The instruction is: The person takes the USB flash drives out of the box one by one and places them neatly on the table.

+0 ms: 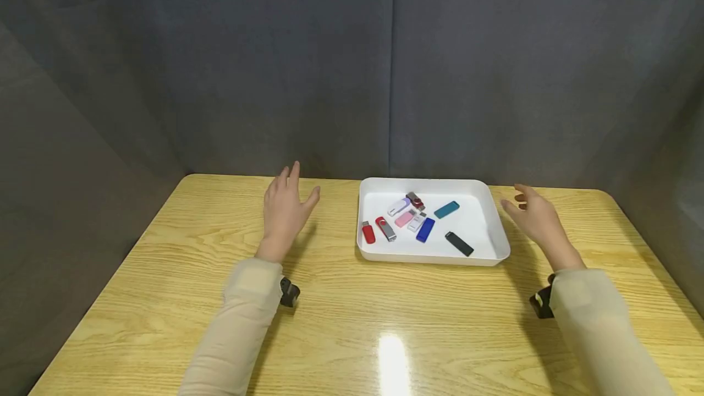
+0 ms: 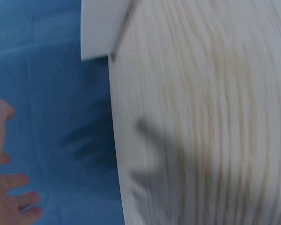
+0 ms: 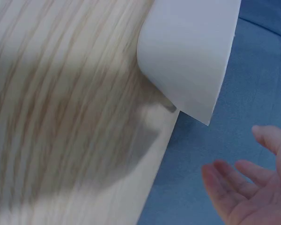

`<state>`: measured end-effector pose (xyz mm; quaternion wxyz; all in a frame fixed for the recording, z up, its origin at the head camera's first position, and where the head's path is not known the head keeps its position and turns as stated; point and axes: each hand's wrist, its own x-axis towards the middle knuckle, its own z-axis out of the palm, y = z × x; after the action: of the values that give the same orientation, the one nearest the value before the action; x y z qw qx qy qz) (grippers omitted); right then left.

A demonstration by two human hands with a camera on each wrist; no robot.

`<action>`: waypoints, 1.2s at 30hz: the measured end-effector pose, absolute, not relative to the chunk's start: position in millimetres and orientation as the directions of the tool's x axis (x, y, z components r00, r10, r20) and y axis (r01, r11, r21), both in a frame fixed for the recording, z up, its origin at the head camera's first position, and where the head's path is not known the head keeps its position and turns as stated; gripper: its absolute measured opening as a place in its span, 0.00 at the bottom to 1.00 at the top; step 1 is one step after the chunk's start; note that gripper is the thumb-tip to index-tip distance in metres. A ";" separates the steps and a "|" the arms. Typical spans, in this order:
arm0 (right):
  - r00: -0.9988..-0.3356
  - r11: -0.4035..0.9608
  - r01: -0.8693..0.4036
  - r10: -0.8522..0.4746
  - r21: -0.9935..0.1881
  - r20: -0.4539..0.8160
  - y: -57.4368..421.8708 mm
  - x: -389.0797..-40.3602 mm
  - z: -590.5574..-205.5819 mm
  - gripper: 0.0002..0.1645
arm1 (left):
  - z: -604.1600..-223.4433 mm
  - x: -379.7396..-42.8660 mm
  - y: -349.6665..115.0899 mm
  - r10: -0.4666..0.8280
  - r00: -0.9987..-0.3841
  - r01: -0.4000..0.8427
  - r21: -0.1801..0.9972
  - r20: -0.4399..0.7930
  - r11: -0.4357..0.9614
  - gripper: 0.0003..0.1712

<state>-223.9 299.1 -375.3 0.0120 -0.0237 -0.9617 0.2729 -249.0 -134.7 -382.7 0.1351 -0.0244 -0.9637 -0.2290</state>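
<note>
A white rectangular tray [image 1: 434, 257] stands toward the back of the table with several USB sticks lying loose in it. Among them are a black one [image 1: 459, 244], a blue one [image 1: 425, 230], a teal one [image 1: 447, 209], a pink one [image 1: 405, 219] and a red one [image 1: 368, 233]. My left hand [image 1: 286, 216] hovers left of the tray, fingers spread and thumb held apart. On the other side, my right hand [image 1: 536, 219] is raised beside the tray's right wall, its fingers loosely bent around nothing. Both wrist views show the tray's outer wall [image 3: 187, 56] apart from the fingers.
The wooden table [image 1: 330, 322] has a rounded back edge close behind the tray. A dark cloth curtain [image 1: 275, 78] hangs behind the table and along both sides. A small black camera [image 1: 289, 292] is strapped at the left wrist, another [image 1: 542, 301] at the right.
</note>
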 end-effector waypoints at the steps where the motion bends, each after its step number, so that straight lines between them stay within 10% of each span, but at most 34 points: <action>1: -0.999 0.834 0.044 0.051 -0.550 -0.002 300.1 -224.0 -375.8 0.39 | -382.4 -248.9 -131.3 -0.013 -0.963 0.123 0.478 0.270 0.870 0.40; 14: -0.983 0.640 0.147 0.012 -0.754 -0.181 308.4 -224.7 -387.9 0.39 | -379.7 -246.3 -96.1 0.042 -0.987 0.152 0.822 0.155 0.549 0.29; 36: -0.960 0.620 0.232 0.023 -0.749 -0.278 306.6 -228.6 -395.6 0.35 | -386.6 -243.8 -40.2 0.141 -0.988 0.003 0.918 -0.058 0.398 0.23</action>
<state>-228.6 306.6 -395.6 -0.1216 -0.0716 -0.8918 0.4299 -243.8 -40.2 -386.6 -0.0632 -0.0433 -0.8336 -0.5471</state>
